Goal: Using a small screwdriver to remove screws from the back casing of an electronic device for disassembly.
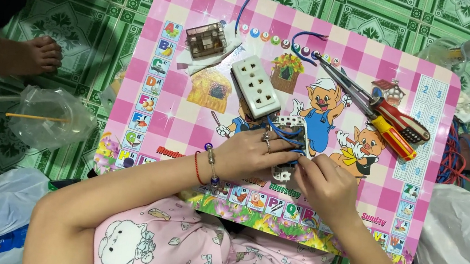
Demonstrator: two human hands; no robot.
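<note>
Two hands on one wired socket module

Left hand (250, 153) and right hand (326, 186) are both clamped on a grey socket module (290, 135) with blue wires (285, 134), near the front edge of the pink tabletop (148, 131).

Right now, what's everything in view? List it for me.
Table: one, pink checked with cartoon pictures, on green tiled floor.
Socket block: one, white, table centre.
Switch part: one, brown, on white paper at upper left.
Screwdrivers: two, red and yellow handles, right side.
Blue wires: two loose pieces, top edge.
Wire bundle: red and blue, off the table's right edge.
Plastic bags: clear and white, around the table.
Wired white part: one, under both hands.
Left hand: on the part.
Right hand: on its blue wire.
</note>
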